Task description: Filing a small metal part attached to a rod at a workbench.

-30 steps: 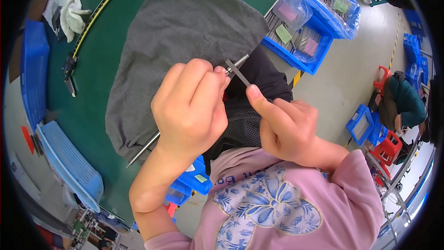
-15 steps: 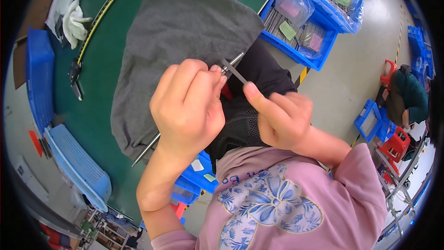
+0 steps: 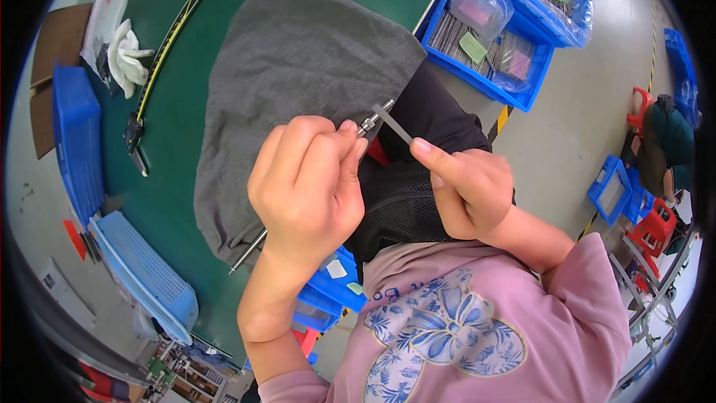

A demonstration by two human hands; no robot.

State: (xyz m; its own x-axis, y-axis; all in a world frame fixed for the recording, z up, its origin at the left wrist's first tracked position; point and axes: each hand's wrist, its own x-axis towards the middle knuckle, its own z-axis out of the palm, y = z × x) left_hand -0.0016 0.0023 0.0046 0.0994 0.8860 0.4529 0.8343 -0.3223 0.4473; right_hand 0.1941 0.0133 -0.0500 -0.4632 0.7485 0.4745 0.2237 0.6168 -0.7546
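Note:
A slim steel rod (image 3: pixel 248 252) is pinched between the thumb and fingers of my left hand (image 3: pixel 306 183). Its stepped, collared end (image 3: pixel 367 126) sticks out past the fingertips, while the plain end shows beyond my left wrist. My right hand (image 3: pixel 473 190) is closed on a thin flat grey strip (image 3: pixel 395 125), with the index finger laid along it; whether it is a file cannot be told. The strip's far end crosses the rod near its tip and seems to touch it. Under my left hand lies a grey cloth (image 3: pixel 298 52), spread over the table edge and my lap.
On the green table (image 3: pixel 179 157) lie a long caliper (image 3: pixel 153 78) and a white glove (image 3: pixel 125 58). Light blue baskets (image 3: pixel 153 272) line its left side. A blue bin (image 3: pixel 492 89) of metal rods stands at upper right. A person (image 3: pixel 664 138) is at far right.
The view has shifted slightly, so everything sits a little lower and to the right. The strip's end has moved a little along the rod, toward its tip. Both hands keep their holds.

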